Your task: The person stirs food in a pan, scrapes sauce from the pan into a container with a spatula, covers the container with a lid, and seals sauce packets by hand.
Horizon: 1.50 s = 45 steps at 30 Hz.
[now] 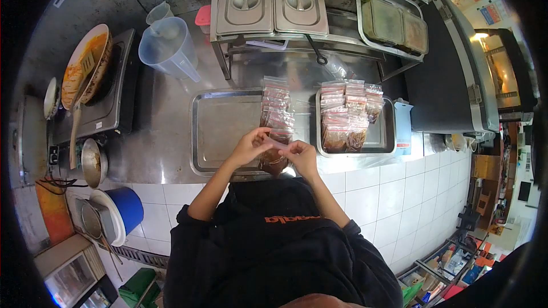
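Note:
Between my two hands is a small clear zip bag (274, 161) with brown contents in its lower part. My left hand (252, 146) pinches the bag's top edge at its left end. At the right end, my right hand (300, 155) has its fingers closed on the same edge. The bag hangs over the front right part of a metal tray (228, 125). Just beyond my hands, a row of similar filled zip bags (277, 102) overlaps along the tray's right side. A second metal tray (377, 137) to the right holds several more filled bags (345, 117).
At the back stands a metal rack with lidded steel pans (245, 3). A blue-tinted measuring jug (169, 48) is at the back left. Further left, a pan (91, 60) with a spatula sits on a stove. A blue bucket (127, 211) stands below the counter.

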### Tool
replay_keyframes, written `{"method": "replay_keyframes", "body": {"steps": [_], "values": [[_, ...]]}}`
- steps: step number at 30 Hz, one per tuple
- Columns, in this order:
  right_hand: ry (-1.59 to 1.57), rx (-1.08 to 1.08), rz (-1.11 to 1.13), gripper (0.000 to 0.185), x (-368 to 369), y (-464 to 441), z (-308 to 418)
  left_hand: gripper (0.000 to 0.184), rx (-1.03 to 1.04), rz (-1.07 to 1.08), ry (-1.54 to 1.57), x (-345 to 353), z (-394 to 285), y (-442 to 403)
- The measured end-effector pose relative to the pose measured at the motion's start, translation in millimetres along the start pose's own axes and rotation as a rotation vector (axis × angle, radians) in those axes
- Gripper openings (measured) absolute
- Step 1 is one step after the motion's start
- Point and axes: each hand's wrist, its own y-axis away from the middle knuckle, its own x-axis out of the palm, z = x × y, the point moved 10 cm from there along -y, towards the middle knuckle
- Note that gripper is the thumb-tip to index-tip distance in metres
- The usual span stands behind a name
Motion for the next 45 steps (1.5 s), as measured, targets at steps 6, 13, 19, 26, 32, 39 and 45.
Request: {"method": "replay_keyframes", "body": {"steps": [6, 13, 19, 26, 32, 39, 45], "values": [[-0.055, 0.003, 0.155, 0.018, 10.4, 0.7, 14.4, 0.031, -0.132, 0.039, -0.045, -1.2, 5.5, -20.6], [-0.288, 0.102, -0.049, 0.016, 0.9, -30.5, -17.6, 0.024, -0.238, -0.038, -0.071, -7.5, 17.1, -26.8], [-0.168, -0.027, -0.102, 0.023, -9.8, -21.2, 1.1, 0.018, -0.181, 0.085, -0.164, 16.1, 0.2, -16.8], [0.077, -0.158, 0.048, 0.019, -66.1, 17.0, 71.8, 0.011, 0.375, 0.151, -0.591, 76.2, -139.5, -9.2], [0.387, -0.429, -0.268, 0.018, -216.3, 32.5, 158.5, 0.012, 0.659, 0.197, -0.643, 199.3, -207.5, -70.5], [0.619, -0.130, -0.112, 0.017, -323.5, -24.9, 103.6, 0.018, 0.303, 0.308, -0.659, 307.4, -149.6, -151.9], [0.556, -0.221, -0.057, 0.016, -324.1, -114.3, 33.6, 0.010, 0.220, 0.229, -1.005, 315.1, -92.2, -225.3]]}}
